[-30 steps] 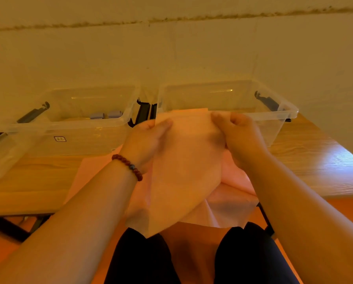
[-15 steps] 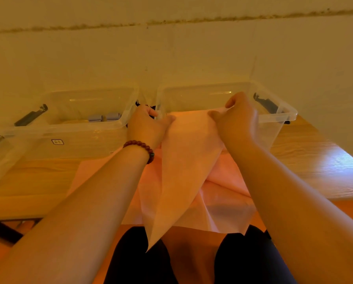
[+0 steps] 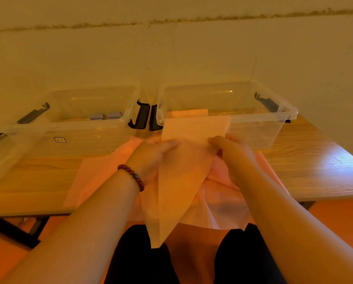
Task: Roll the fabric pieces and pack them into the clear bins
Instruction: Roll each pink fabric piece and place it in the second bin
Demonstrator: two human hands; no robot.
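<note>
Now grips a thin pale-peach fabric sheet (image 3: 181, 181) with both hands, just above the near edge of the light wooden counter (image 3: 315, 165). Pinches its left side with the left hand (image 3: 153, 156), fingers laid over the front, a red-brown beaded bracelet (image 3: 132, 177) at that wrist. Clasps its right side with the right hand (image 3: 233, 152), fingers bent round the cloth. Holds the sheet upright, wide top edge in front of the right clear plastic bin (image 3: 290, 114), lower end tapering to a point over black-trousered knees (image 3: 142, 261). Underneath, on the counter and over its edge, a pile of pink fabric pieces (image 3: 93, 181). Inside the right bin, a small peach roll (image 3: 190, 113); inside the left clear plastic bin (image 3: 79, 140), two small grey rolls (image 3: 105, 115). Between the bins, black latches (image 3: 142, 117).
</note>
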